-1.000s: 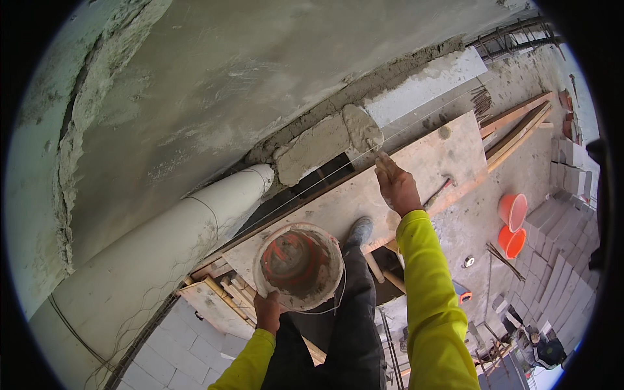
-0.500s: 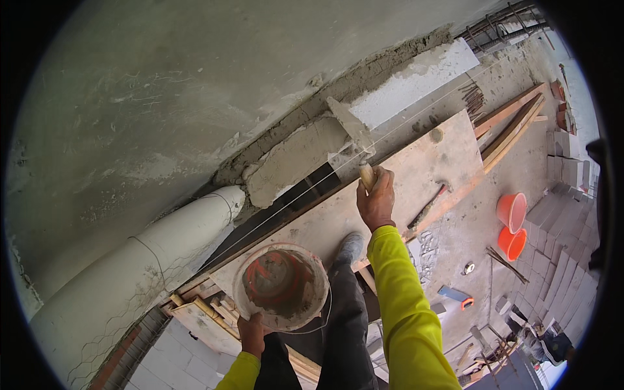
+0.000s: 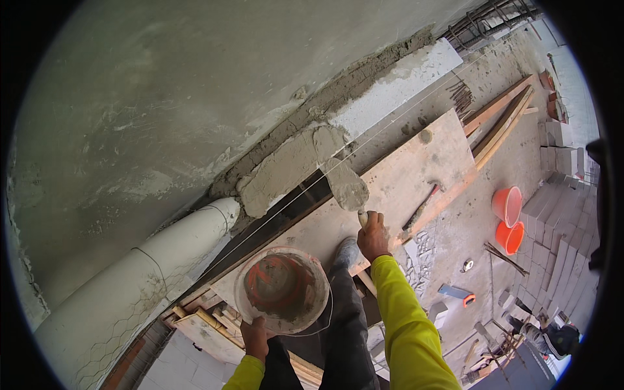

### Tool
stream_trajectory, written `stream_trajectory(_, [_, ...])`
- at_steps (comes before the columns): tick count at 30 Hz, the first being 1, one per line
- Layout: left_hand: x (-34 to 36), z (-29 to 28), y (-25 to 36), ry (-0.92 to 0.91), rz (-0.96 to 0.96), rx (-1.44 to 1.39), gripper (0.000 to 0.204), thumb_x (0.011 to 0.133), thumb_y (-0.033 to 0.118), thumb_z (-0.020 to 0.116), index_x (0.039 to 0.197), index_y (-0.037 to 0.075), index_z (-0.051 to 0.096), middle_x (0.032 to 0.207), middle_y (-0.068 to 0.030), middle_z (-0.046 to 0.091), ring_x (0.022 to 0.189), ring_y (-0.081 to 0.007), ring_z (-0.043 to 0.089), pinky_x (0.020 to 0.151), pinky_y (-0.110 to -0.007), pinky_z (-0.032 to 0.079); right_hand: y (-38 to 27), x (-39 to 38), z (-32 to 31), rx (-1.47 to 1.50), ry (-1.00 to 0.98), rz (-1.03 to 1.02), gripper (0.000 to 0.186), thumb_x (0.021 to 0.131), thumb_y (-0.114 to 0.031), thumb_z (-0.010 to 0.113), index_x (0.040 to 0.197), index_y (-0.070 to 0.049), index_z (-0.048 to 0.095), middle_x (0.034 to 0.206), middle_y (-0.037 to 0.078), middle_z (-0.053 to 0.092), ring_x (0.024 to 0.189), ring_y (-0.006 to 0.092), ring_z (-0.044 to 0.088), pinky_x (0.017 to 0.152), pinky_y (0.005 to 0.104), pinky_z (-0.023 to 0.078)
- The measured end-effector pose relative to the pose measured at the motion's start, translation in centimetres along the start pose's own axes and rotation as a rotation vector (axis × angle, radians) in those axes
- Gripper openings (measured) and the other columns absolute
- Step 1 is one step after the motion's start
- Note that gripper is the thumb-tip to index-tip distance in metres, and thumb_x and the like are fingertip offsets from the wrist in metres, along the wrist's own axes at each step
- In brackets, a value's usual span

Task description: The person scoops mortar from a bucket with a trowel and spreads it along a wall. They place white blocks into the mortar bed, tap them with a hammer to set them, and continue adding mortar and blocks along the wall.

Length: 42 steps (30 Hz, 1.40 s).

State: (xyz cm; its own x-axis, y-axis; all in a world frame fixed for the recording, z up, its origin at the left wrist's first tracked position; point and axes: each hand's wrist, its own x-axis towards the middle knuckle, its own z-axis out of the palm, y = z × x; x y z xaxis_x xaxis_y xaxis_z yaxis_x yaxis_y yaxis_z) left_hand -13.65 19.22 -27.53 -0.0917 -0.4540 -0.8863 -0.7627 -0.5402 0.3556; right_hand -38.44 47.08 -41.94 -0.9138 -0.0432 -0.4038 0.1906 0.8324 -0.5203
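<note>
The right hand (image 3: 374, 236) clenches the trowel (image 3: 346, 186) above the edge of the board (image 3: 422, 159) (blade pointing forward-left, long axis slanting away); the left hand (image 3: 255, 337) clasps the bucket (image 3: 308, 314).

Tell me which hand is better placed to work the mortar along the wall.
Probably the right hand: it grips the trowel, whose mortar-coated blade is close to the mortar along the wall. The left hand holds the bucket, farther away.

Soft diffuse light, fisheye bending, black rim
</note>
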Motion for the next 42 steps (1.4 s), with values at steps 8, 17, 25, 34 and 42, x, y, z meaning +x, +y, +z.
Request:
stream_trajectory(8, [0.5,0.2,0.3,-0.014,0.011,0.049,0.044,0.090,0.004,0.053,0.133,-0.002,0.050,0.116,-0.0167,0.063,0.094,-0.0309,0.070,0.072,-0.039,0.062,-6.9,1.8,-3.0,0.628,-0.154,-0.253,0.044,0.091,-0.036,0.073,0.114,-0.002,0.056,0.076,0.010,0.059,0.069,0.0258,0.065,0.062,0.0378,0.053])
stream_trajectory(17, [1.0,4.4,1.6,-0.068,0.164,0.071,0.045,0.089,0.003,0.058,0.133,-0.004,0.052,0.125,-0.0143,0.062,0.109,-0.0257,0.063,0.092,-0.035,0.049,-3.5,-13.5,-12.3,0.244,-0.347,-0.210,0.044,0.091,-0.017,0.065,0.130,0.002,0.055,0.102,0.024,0.067,0.083,0.0405,0.069,0.073,0.0440,0.056])
stream_trajectory(25, [-4.5,9.1,4.6,-0.211,0.413,0.282,0.054,0.086,-0.003,0.053,0.140,-0.005,0.048,0.133,-0.0163,0.059,0.118,-0.0244,0.058,0.103,-0.033,0.042,-8.0,-15.7,-10.3,-0.267,-0.411,-0.364,0.065,0.086,-0.009,0.059,0.147,-0.004,0.037,0.118,0.025,0.055,0.090,0.0411,0.067,0.070,0.0476,0.058])
stream_trajectory(34, [-9.5,11.6,8.6,-0.345,0.808,0.515,0.072,0.086,-0.002,0.050,0.156,0.004,0.033,0.152,-0.0218,0.046,0.136,-0.0309,0.049,0.111,-0.035,0.038,-8.5,-18.4,-14.2,-0.180,-0.206,-0.252,0.066,0.082,-0.005,0.059,0.145,-0.003,0.042,0.121,0.027,0.053,0.105,0.0418,0.064,0.082,0.0467,0.057])
stream_trajectory(42, [-12.1,15.1,9.9,-0.382,0.850,0.489,0.074,0.086,-0.004,0.047,0.157,0.004,0.029,0.157,-0.0224,0.039,0.143,-0.0330,0.042,0.114,-0.037,0.035,-9.2,-18.6,-16.1,-0.129,-0.097,-0.110,0.074,0.081,-0.004,0.063,0.150,-0.005,0.035,0.124,0.028,0.048,0.112,0.0435,0.058,0.088,0.0490,0.053])
